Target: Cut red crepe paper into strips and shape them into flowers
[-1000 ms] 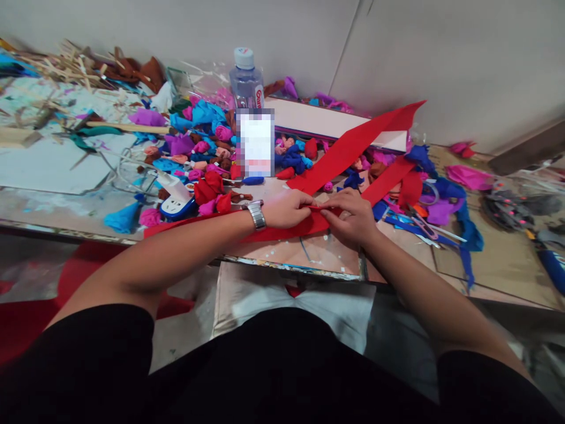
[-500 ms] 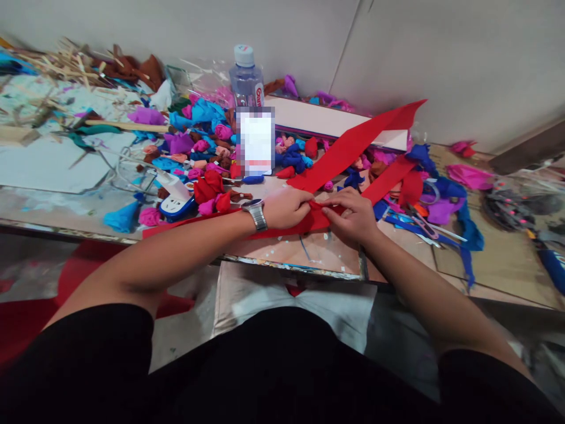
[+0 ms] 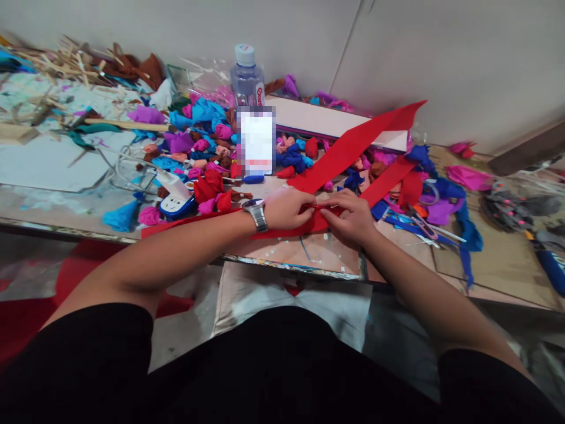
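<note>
My left hand (image 3: pixel 289 210), with a metal watch (image 3: pixel 256 215) on its wrist, pinches a red strip (image 3: pixel 315 224) near the table's front edge. Close beside it, my right hand (image 3: pixel 351 217) has thumb and fingers pressed together on the same red material. The fingertips of the two hands nearly meet over it. Behind them a wide red strip (image 3: pixel 348 147) runs up to the right, and a shorter red strip (image 3: pixel 388 179) lies right of it. The fold between the fingertips is partly hidden.
A bottle (image 3: pixel 247 79) stands behind a blurred white card or screen (image 3: pixel 256 144). Many crumpled coloured pieces lie around them. A blue-and-white socket block (image 3: pixel 176 203) is at the left; scissors (image 3: pixel 426 227) lie at the right. Wood sticks (image 3: pixel 70 62) are piled back left.
The fingers of both hands have shifted slightly on the red strip, with my left thumb now a little further out. The rest looks the same.
</note>
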The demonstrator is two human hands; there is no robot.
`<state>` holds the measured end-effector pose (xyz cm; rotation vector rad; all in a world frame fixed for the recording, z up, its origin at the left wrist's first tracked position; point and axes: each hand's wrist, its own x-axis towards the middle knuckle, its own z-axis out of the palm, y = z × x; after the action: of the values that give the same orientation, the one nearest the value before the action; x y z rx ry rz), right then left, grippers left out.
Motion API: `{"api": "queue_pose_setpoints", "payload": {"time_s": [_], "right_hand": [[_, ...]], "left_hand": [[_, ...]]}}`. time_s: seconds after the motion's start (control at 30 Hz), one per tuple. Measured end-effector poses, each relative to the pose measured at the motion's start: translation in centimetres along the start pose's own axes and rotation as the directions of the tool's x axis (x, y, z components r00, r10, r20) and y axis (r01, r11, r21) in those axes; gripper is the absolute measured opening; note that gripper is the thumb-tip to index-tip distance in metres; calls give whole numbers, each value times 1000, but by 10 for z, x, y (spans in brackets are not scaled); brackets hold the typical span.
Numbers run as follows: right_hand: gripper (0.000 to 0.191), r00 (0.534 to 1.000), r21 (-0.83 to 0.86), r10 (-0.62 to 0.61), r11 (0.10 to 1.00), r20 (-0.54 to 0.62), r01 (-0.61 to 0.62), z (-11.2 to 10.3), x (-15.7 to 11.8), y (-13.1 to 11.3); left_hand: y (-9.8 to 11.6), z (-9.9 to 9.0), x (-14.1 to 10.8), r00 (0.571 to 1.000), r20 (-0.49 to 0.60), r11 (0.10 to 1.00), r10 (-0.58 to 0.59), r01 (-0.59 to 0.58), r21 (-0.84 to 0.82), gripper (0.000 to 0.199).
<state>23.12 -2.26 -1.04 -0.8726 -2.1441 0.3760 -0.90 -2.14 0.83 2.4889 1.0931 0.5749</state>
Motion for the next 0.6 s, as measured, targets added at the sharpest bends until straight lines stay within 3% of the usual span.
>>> {"api": "queue_pose_setpoints", "payload": {"time_s": [0.37, 0.6], "right_hand": [[10, 999, -24, 17, 1000, -41, -18, -1, 1, 3], [11, 999, -22, -6, 1000, -38, 5, -1, 0, 1]], "left_hand": [[-3, -8, 6, 981, -86, 984, -171, 174, 34, 36], [-3, -3, 3, 999, -47, 997, -15, 12, -73, 31]]}}
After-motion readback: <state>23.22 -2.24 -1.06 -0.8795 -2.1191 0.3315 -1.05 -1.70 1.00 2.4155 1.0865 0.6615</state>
